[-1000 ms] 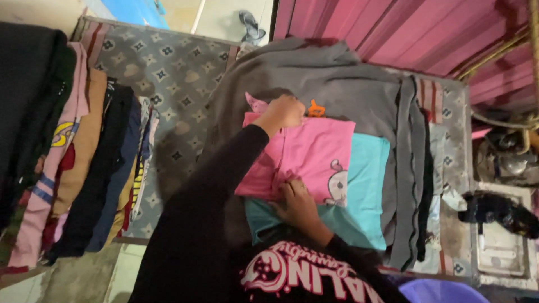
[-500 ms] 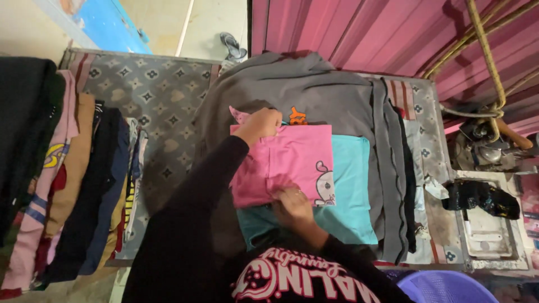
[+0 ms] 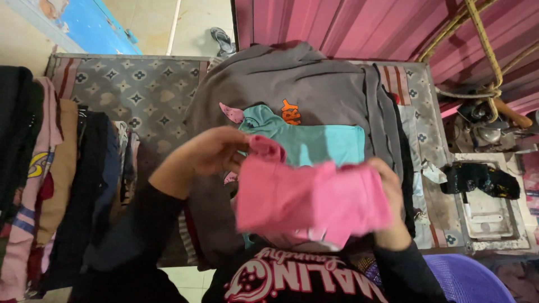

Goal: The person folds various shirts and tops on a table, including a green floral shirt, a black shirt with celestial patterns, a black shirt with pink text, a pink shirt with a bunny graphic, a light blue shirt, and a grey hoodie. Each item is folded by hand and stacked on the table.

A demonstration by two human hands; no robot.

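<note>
1. Head view, far left: a row of folded clothes point(image 3: 50, 185) lies overlapped along the edge of the table point(image 3: 140, 95), which is covered by a patterned cloth. These look already dealt with.
2. Next, the left hand point(image 3: 210, 151) is raised above the table, its fingers point(image 3: 238, 160) closed on the upper left corner of a pink shirt point(image 3: 309, 199).
3. The pink shirt hangs in the air between both hands, doubled over and blurred, clear of the pile beneath. Its fold looks partly made, not finished, and it is not yet laid down.
4. Beneath it a teal shirt point(image 3: 325, 143) lies flat on a grey hoodie point(image 3: 314, 78); both appear unfolded.
5. The right hand point(image 3: 387, 193) pinches the shirt's right edge, fingers point(image 3: 384, 174) closed on the cloth.
</note>
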